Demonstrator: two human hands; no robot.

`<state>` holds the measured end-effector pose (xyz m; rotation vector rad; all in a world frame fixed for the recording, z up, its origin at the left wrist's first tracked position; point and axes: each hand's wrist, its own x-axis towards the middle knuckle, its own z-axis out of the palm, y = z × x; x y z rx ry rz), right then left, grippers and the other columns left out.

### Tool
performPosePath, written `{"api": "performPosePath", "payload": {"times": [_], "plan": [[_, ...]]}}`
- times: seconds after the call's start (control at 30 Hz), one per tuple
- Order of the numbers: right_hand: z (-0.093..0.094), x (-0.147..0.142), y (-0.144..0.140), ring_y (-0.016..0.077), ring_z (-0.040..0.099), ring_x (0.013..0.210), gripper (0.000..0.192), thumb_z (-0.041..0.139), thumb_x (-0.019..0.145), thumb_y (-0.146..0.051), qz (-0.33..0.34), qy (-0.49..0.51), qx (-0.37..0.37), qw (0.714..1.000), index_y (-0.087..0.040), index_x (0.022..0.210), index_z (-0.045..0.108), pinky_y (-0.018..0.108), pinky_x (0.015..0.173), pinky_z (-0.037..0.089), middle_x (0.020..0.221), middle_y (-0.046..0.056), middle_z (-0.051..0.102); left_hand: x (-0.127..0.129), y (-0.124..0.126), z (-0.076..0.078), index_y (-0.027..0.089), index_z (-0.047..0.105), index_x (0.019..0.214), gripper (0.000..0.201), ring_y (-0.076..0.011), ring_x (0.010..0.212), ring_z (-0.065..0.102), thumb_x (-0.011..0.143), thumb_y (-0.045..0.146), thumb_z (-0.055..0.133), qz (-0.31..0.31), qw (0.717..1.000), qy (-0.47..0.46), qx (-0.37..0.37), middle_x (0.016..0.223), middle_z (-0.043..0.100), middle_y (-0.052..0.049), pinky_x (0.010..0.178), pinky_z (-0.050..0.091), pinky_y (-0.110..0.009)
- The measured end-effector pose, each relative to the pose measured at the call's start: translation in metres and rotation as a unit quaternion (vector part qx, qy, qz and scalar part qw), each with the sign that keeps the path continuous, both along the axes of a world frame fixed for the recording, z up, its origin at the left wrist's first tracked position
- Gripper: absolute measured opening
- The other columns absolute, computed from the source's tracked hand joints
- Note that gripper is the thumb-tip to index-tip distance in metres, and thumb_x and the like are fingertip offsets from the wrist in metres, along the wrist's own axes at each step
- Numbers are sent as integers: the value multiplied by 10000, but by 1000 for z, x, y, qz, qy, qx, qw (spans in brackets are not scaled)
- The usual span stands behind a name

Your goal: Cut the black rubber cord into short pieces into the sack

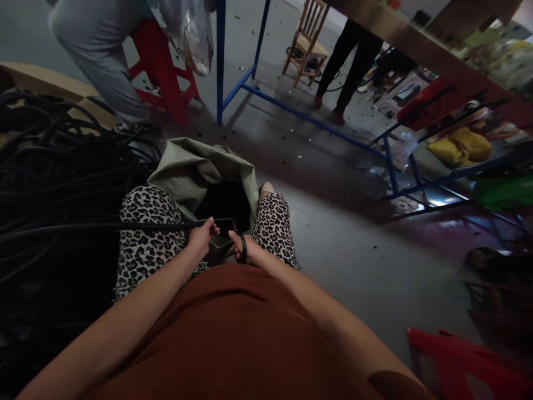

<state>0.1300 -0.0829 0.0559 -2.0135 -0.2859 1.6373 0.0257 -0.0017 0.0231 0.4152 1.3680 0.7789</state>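
My left hand [200,238] is closed around a long black rubber strip [141,226], near its right end. The strip runs left across my thigh toward the dark heap. My right hand [246,247] is closed on a pair of scissors [242,251], with a black handle loop showing at the fingers. Their blades are hard to make out against the dark background, close to the strip's end. Below both hands, between my knees, a grey-green woven sack [187,166] stands with its mouth spread; its inside is too dark to read.
A tangled heap of black strips [62,166] fills the left side by a cardboard box [50,75]. Ahead is a blue-framed table [300,115]. One person sits on a red stool [166,72]; another stands beyond the table near a wooden chair [308,41]. Another red stool [466,361] is lower right.
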Motion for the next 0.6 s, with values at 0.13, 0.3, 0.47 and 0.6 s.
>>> {"api": "performPosePath", "payload": {"times": [0.13, 0.3, 0.47, 0.6], "plan": [[-3, 1, -1, 57, 368, 291, 432, 486, 916, -489, -31, 15, 4, 999, -145, 655, 476, 167, 303, 290, 424, -49, 414, 0, 0, 2, 128, 546, 695, 153, -96, 467, 544, 708, 188, 686, 6, 1000, -12, 5, 568, 561, 6, 519, 492, -251], [-3, 3, -7, 73, 427, 317, 516, 389, 902, -616, -38, 82, -14, 996, -142, 719, 481, 173, 328, 356, 466, -35, 449, 0, 2, 3, 131, 545, 712, 136, -93, 479, 551, 728, 190, 667, 11, 1000, -24, 17, 574, 562, 10, 539, 498, -252], [0, 3, -9, 97, 492, 353, 573, 366, 873, -677, 0, 101, -31, 994, -133, 750, 499, 182, 336, 377, 510, -3, 500, 0, 2, 7, 136, 535, 719, 131, -96, 482, 554, 735, 183, 656, 11, 999, -33, 15, 570, 559, 16, 536, 498, -252], [0, 2, -7, 94, 486, 354, 551, 392, 875, -661, 9, 88, -25, 996, -132, 763, 499, 183, 341, 381, 517, -6, 498, 1, 1, 8, 132, 533, 716, 127, -95, 474, 549, 739, 180, 649, 4, 1000, -29, 8, 562, 556, 14, 533, 497, -252]]}}
